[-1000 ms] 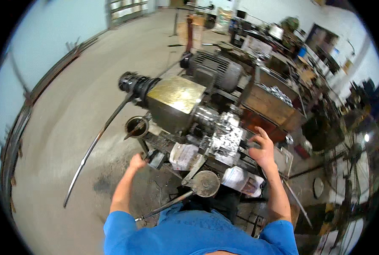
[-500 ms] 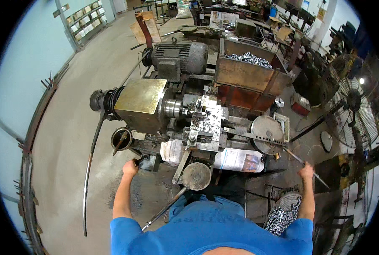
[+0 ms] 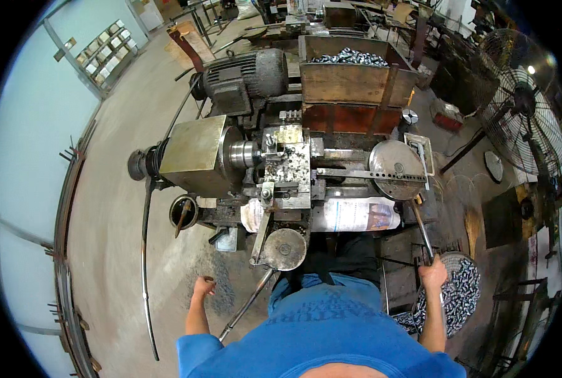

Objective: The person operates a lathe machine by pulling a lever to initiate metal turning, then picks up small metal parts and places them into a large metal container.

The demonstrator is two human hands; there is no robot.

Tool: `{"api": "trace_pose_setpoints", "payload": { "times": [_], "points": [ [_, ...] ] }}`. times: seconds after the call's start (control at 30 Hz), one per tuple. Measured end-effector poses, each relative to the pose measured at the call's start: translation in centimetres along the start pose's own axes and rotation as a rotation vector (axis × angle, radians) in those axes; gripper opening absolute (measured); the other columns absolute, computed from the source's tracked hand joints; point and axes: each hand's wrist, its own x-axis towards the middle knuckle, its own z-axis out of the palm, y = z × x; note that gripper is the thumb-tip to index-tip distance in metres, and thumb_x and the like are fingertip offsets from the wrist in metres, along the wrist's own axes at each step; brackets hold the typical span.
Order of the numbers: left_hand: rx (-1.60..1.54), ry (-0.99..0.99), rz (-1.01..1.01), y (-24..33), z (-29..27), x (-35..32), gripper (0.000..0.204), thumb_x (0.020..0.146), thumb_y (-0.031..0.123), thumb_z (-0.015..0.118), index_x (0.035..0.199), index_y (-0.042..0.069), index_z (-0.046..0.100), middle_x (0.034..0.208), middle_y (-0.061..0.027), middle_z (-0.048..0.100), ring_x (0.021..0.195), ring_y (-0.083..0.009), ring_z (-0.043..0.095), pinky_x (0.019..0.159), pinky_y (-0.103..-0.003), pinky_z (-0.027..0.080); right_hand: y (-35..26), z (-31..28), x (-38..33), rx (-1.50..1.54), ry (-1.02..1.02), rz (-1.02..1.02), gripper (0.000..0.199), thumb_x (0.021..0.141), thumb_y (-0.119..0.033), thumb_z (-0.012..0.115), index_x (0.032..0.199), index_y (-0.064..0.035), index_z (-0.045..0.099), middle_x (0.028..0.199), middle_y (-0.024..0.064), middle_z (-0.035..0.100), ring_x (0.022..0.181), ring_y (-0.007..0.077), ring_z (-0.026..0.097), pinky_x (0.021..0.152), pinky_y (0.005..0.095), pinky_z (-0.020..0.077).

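Observation:
My right hand [image 3: 433,275] is wrapped around a long metal lever [image 3: 423,233], which runs down from beneath the round plate [image 3: 397,167] at the right end of a lathe-like machine. My left hand [image 3: 204,286] hangs in the air over the floor, fingers loosely bent and apart, with nothing seen in it. Nearest to it is a small grey box with a black handle [image 3: 228,239] at the machine's front. Midway along the machine sits a chip-covered slide [image 3: 289,165], facing the spindle chuck [image 3: 243,154]. A second round plate [image 3: 284,249] with its own lever [image 3: 246,309] lies close to my body.
Behind the machine stands a rusty bin [image 3: 356,82] holding small metal parts. A round basket [image 3: 462,293] of similar parts is beside my right forearm. A motor [image 3: 246,74], a pot with a brush [image 3: 183,213] and a large fan [image 3: 521,101] surround the machine.
My left hand has come off the black handle and drawn back toward me. The right hand has swung the lever inward, to the left and nearer my body. The whole view has shifted.

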Motion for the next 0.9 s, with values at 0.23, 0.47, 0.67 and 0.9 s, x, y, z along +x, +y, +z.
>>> {"api": "trace_pose_setpoints", "payload": {
  "times": [0.23, 0.47, 0.67, 0.9],
  "points": [
    [0.077, 0.041, 0.203, 2.1, 0.0, 3.3, 0.033, 0.074, 0.011, 0.061, 0.103, -0.004, 0.060, 0.071, -0.0150, 0.064, 0.052, -0.0208, 0.063, 0.050, -0.031, 0.051, -1.8, -1.8, -1.3, 0.101, -0.123, 0.051, 0.043, 0.055, -0.019, 0.056, 0.091, 0.0034, 0.054, 0.072, 0.0275, 0.058, 0.072, 0.0459, 0.056, 0.066, 0.0516, 0.0445],
    [0.137, 0.031, 0.283, 6.2, 0.0, 3.2, 0.038, 0.074, 0.012, 0.062, 0.107, -0.005, 0.057, 0.078, -0.0176, 0.065, 0.052, -0.0215, 0.063, 0.056, -0.033, 0.051, -0.9, -0.9, -0.3, 0.092, -0.135, 0.023, 0.052, 0.061, -0.028, 0.059, 0.108, -0.0072, 0.055, 0.080, 0.0227, 0.062, 0.073, 0.0415, 0.059, 0.067, 0.0507, 0.0458],
    [0.340, 0.353, 0.331, 9.2, -2.3, 4.2, 0.042, 0.073, 0.020, 0.066, 0.108, -0.001, 0.058, 0.088, -0.0191, 0.065, 0.077, -0.0281, 0.064, 0.071, -0.036, 0.050, 5.6, 0.3, 9.9, -0.203, -0.096, -0.009, 0.047, 0.063, -0.026, 0.063, 0.106, -0.0071, 0.056, 0.086, 0.0161, 0.061, 0.077, 0.0330, 0.060, 0.067, 0.0431, 0.0481],
    [0.687, 0.398, 0.478, 12.8, -1.5, 6.3, 0.043, 0.077, 0.034, 0.061, 0.110, 0.007, 0.055, 0.098, -0.0171, 0.062, 0.089, -0.0345, 0.060, 0.076, -0.042, 0.049, 2.0, 0.8, 21.7, -0.281, 0.114, 0.179, 0.040, 0.073, -0.023, 0.057, 0.110, -0.0101, 0.054, 0.108, 0.0142, 0.056, 0.107, 0.0312, 0.049, 0.095, 0.0517, 0.0322]
  ]
}}
